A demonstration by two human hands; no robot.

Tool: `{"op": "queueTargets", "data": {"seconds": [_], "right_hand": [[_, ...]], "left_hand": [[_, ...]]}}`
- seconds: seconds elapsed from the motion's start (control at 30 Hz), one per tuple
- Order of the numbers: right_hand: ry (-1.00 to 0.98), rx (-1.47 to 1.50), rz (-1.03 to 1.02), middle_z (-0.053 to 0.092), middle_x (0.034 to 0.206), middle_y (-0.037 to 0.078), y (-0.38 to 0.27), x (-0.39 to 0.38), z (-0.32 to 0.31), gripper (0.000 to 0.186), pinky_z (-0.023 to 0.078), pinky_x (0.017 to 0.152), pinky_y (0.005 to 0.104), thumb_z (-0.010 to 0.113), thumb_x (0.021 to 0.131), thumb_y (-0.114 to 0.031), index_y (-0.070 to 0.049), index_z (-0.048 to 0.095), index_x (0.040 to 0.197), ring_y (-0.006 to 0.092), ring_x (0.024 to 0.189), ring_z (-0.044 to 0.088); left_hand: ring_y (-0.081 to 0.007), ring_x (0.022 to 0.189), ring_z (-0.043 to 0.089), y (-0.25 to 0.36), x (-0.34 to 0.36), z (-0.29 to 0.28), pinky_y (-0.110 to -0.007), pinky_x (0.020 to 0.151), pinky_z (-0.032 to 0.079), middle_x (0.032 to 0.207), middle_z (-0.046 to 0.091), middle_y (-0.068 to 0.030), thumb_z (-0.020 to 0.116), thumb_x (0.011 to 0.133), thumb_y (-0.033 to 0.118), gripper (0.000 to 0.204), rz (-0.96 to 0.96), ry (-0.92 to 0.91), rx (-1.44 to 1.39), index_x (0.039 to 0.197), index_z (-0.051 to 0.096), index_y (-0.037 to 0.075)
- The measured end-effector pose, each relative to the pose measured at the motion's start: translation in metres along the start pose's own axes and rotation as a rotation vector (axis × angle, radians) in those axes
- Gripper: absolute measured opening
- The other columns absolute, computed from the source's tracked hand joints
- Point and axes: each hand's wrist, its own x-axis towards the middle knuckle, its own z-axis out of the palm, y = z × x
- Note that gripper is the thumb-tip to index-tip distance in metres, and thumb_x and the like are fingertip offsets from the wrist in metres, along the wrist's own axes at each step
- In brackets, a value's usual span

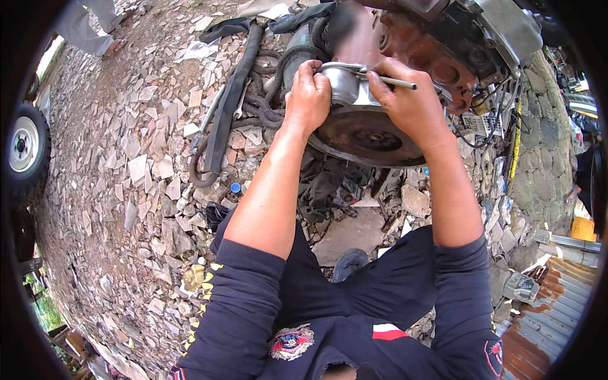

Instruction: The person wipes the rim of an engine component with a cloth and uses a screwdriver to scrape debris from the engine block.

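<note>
Dark shirt (386,354); left hand (309,96) holds silver cylinder (344,86), interior hidden.

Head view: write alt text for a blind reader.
A person's left hand holds a rounded silvery metal part and the right hand a slim rod beside it, near a rusty disc and engine, on rubble-strewn ground.

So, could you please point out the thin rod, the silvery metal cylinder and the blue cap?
Thin rod (400,82): head view, on its shaft, near one end.
Silvery metal cylinder (342,86): head view, on its curved side.
Blue cap (235,187): head view, on the middle of its round face.
</note>
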Motion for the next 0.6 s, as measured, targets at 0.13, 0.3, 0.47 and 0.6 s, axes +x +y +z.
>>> {"op": "queueTargets", "data": {"seconds": [0.13, 0.3, 0.47, 0.6], "right_hand": [[-0.069, 0.07, 0.261, 0.068, 0.078, 0.01, -0.009, -0.003, -0.013, 0.019, 0.047, 0.063, 0.0274, 0.065, 0.094, -0.018, 0.001, 0.066, 0.095, 0.0116, 0.068, 0.06], [0.013, -0.022, -0.002, 0.069, 0.076, 0.006, 0.01, -0.013, -0.001, 0.018, 0.046, 0.059, 0.0259, 0.063, 0.095, -0.017, 0.001, 0.065, 0.094, 0.0088, 0.066, 0.059], [0.031, 0.135, 0.139, 0.066, 0.073, 0.018, -0.005, -0.019, -0.006, 0.015, 0.049, 0.06, 0.0351, 0.064, 0.091, -0.014, 0.001, 0.064, 0.091, 0.03, 0.065, 0.066], [-0.015, 0.055, 0.12, 0.066, 0.071, 0.013, -0.012, -0.029, -0.006, 0.013, 0.049, 0.06, 0.0332, 0.063, 0.091, -0.014, -0.001, 0.065, 0.092, 0.0212, 0.061, 0.066]], "left_hand": [[-0.0354, 0.115, 0.058, -0.003, 0.005, -0.009, -0.041, 0.099, 0.043, 0.12, 0.062, -0.0212, 0.04, 0.094, 0.025, 0.039, -0.039, -0.032, -0.152, 0.123, 0.057, 0.005], [-0.0183, 0.104, 0.059, 0.006, 0.007, -0.022, -0.029, 0.095, 0.043, 0.111, 0.067, -0.0108, 0.041, 0.092, 0.019, 0.038, -0.18, -0.102, -0.441, 0.116, 0.066, 0.003], [-0.018, 0.106, 0.058, 0.001, 0.011, -0.023, -0.029, 0.098, 0.041, 0.113, 0.067, -0.0096, 0.04, 0.093, 0.017, 0.038, -0.189, -0.109, -0.568, 0.115, 0.067, 0.001], [-0.0185, 0.108, 0.058, 0.001, 0.011, -0.024, -0.029, 0.099, 0.041, 0.113, 0.067, -0.01, 0.041, 0.093, 0.016, 0.038, -0.187, -0.108, -0.551, 0.115, 0.067, 0.001]]}}
